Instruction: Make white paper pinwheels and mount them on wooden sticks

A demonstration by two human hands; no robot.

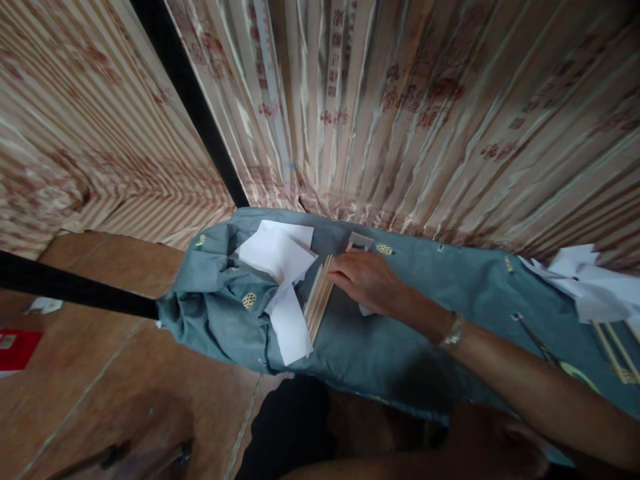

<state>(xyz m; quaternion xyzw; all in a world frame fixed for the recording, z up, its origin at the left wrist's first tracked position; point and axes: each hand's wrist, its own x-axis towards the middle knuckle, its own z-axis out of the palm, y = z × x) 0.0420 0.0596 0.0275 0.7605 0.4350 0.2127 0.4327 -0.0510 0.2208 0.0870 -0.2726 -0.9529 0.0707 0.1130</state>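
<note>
My right hand (369,279) reaches in from the right, palm down, over a cloth-covered bench (420,340). Its thumb and fingers are pinched together at the upper end of a bundle of thin wooden sticks (319,303), closed on a stick there. A pale, pencil-like stick (313,288) lies along the bundle's left side. White paper pieces (275,250) are spread just left of the sticks. Behind my fingers sits a small box (359,243) with a bit of red, partly covered. My left hand (515,443) is low in shadow beneath the right forearm, its fingers unclear.
On the right lie scissors (543,343) with a green handle. Folded white paper shapes (590,277), resembling pinwheels, rest near more wooden sticks (615,353). A patterned curtain (400,133) hangs behind the bench. Dark poles (193,100) stand at left; a red item (20,350) is on the floor.
</note>
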